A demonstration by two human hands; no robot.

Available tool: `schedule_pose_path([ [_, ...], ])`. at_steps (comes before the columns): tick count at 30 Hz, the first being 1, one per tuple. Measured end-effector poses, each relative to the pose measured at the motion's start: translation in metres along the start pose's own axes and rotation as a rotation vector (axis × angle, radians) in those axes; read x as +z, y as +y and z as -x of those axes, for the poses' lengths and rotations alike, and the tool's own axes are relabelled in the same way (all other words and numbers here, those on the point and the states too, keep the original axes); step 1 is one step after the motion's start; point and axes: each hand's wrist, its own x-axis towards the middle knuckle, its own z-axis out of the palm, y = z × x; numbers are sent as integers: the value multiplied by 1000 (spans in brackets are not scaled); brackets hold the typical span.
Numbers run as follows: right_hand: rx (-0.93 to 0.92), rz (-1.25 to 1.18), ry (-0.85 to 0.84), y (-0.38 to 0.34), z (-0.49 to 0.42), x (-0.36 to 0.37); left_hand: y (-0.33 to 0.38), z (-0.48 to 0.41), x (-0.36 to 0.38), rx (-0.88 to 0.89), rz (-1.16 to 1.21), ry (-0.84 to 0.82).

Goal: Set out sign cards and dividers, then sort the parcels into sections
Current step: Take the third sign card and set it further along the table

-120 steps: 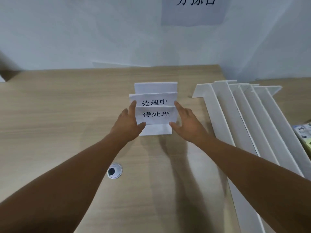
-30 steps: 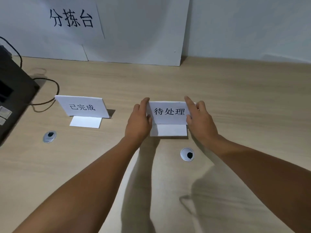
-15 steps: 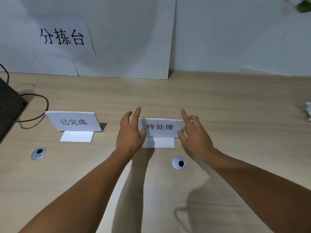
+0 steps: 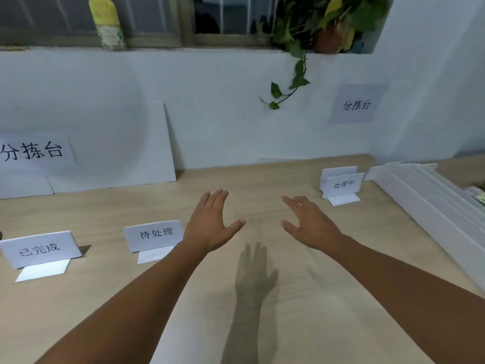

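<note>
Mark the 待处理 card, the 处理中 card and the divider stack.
White folded 待处理 sign card (image 4: 154, 234): head view, printed face.
White folded 处理中 sign card (image 4: 344, 184): head view, printed face.
Stack of long white dividers (image 4: 425, 203): head view, upper strip.

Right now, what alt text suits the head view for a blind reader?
A person's open, empty left hand and right hand hover above a wooden table. Sign cards 已完成 and 待处理 stand at left; 处理中 stands far right beside stacked white dividers.
</note>
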Motion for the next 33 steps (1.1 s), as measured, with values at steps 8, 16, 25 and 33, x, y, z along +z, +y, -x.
schedule_pose_path([
  [8, 104, -13, 109, 169, 132, -90, 206, 14, 73, 80, -38, -56],
  [16, 150, -66, 139, 273, 176, -131, 309, 12, 133, 83, -24, -96],
  [25, 111, -1, 85, 326, 132, -133, 322, -53, 170, 11, -10, -101],
  [33, 76, -64, 59, 362, 84, -106, 334, -89, 224, -33, -57, -174],
])
